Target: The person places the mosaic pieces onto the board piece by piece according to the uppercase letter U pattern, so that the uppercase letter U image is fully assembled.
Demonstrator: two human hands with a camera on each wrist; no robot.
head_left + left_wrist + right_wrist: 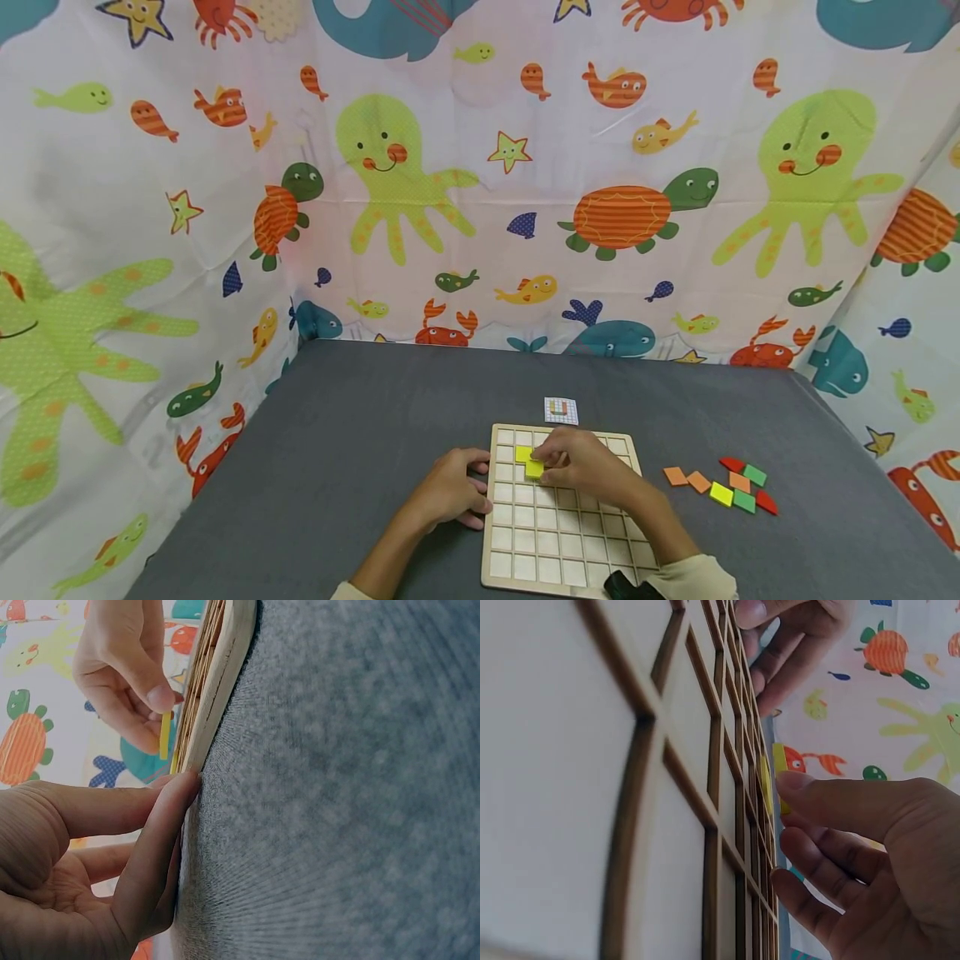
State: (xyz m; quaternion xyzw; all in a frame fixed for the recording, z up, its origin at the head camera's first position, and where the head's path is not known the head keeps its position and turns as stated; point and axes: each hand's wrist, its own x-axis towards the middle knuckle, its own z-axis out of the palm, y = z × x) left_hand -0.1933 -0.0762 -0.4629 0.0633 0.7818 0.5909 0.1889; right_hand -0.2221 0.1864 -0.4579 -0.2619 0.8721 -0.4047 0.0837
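Note:
My right hand (581, 467) is over the upper part of a wooden grid board (504, 562), pinching a yellow square tile (534, 470) between thumb and fingers. In the right wrist view the pinched tile stands on edge, close over the grid. Another yellow tile (522, 453) lies in a cell just up and left of it. My left hand (447, 490) is at the board's left side, its fingertips (186, 782) touching the wooden edge in the left wrist view.
Beyond the board lies a small card (561, 411) with a coloured grid pattern. Right of the board is a loose group of tiles: orange (675, 476), yellow (721, 494), green (744, 501) and red (767, 502). A printed sea-animal cloth (480, 317) hangs behind the grey table (337, 417).

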